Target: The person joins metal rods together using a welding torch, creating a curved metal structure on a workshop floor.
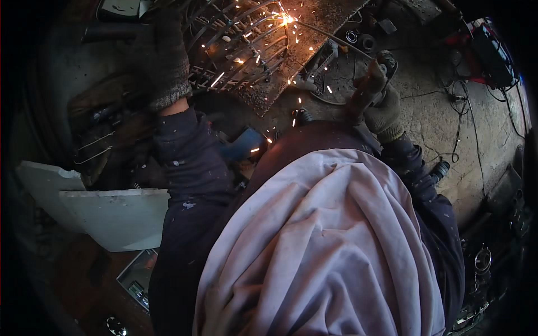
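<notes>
My right hand (384,115), in a knitted work glove, is closed round a welding electrode holder (367,84). From the holder a thin welding rod (336,39) runs up and left to a bright arc that throws orange sparks. The arc burns at the edge of a frame of curved metal bars (241,42), which lies on a worn metal plate (266,98). My left hand (171,61), also gloved, is beside the frame's left side. Its fingers are lost in shadow, so I cannot tell whether they grip anything.
A dark bar or tube (109,32) lies left of my left hand. White panels (115,218) stand at lower left. Round metal parts (364,40) sit beyond my right hand. A red and black box (490,53) with loose cables (459,101) is on the concrete floor at right.
</notes>
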Demonstrator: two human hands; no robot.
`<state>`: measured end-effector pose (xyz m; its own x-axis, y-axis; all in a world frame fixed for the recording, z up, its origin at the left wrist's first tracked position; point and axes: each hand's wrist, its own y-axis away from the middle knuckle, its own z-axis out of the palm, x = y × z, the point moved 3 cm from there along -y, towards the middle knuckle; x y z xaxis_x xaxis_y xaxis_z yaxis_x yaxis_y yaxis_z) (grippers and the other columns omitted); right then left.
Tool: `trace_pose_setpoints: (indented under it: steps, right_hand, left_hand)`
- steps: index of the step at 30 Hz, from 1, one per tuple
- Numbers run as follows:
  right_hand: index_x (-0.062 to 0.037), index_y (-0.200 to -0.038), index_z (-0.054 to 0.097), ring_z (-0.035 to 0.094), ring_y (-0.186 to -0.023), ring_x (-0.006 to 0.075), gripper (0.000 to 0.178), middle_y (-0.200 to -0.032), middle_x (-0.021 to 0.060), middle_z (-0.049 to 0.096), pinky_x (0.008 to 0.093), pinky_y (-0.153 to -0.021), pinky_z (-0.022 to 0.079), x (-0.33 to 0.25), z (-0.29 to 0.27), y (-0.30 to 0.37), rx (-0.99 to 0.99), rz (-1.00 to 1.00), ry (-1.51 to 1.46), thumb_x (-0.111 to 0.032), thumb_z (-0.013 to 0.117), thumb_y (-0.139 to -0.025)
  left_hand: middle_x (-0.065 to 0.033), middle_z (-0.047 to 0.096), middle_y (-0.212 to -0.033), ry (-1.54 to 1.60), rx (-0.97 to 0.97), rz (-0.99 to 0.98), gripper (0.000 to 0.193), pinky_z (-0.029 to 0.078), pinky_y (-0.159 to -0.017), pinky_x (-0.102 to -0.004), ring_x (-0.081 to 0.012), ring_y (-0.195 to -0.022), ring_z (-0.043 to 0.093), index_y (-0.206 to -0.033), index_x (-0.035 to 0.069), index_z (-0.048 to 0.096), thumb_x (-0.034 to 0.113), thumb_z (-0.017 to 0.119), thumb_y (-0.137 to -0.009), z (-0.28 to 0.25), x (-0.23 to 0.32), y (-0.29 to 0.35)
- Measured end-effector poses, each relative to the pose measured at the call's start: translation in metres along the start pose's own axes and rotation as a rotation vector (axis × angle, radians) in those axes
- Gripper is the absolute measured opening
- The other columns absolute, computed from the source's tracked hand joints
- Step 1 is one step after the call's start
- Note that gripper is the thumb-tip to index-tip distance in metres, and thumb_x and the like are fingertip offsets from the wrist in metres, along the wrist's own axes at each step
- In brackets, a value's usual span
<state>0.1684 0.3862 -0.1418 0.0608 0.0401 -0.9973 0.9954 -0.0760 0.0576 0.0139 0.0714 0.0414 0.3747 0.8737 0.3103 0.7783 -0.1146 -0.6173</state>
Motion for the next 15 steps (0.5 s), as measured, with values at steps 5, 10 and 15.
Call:
trace_pose_setpoints:
  steps: [5, 10, 15]
  right_hand:
    - [-0.0020, -0.104, 0.062, 0.062, -0.083, 0.0101, 0.039, -0.091, 0.0045, 0.068, 0.0274, -0.077, 0.051, 0.002, -0.001, 0.001, -0.029, 0.017, -0.019, -0.006, 0.070, -0.066]
    - [-0.0028, -0.099, 0.062, 0.060, -0.079, 0.0096, 0.035, -0.087, 0.0026, 0.066, 0.0274, -0.075, 0.050, 0.001, 0.002, -0.001, -0.031, 0.002, -0.007, -0.007, 0.070, -0.066]
    - [-0.0032, -0.098, 0.062, 0.061, -0.080, 0.0112, 0.028, -0.088, 0.0039, 0.066, 0.0292, -0.073, 0.051, 0.000, 0.000, 0.000, -0.034, -0.029, 0.127, -0.010, 0.069, -0.072]
  left_hand:
    - [-0.0079, 0.071, -0.087, 0.209, -0.021, -0.212, 0.042, 0.048, -0.075, -0.0319, -0.0168, -0.081, 0.063, -0.097, -0.001, 0.071, 0.039, 0.068, -0.086, 0.003, 0.008, 0.002]
    - [-0.0082, 0.070, -0.086, 0.223, 0.017, -0.208, 0.042, 0.047, -0.075, -0.0320, -0.0165, -0.080, 0.062, -0.098, 0.001, 0.072, 0.040, 0.069, -0.085, 0.000, 0.003, 0.003]
    - [-0.0092, 0.071, -0.087, 0.247, 0.039, -0.161, 0.039, 0.048, -0.075, -0.0325, -0.0173, -0.081, 0.063, -0.097, 0.002, 0.072, 0.039, 0.068, -0.086, 0.013, 0.000, 0.003]
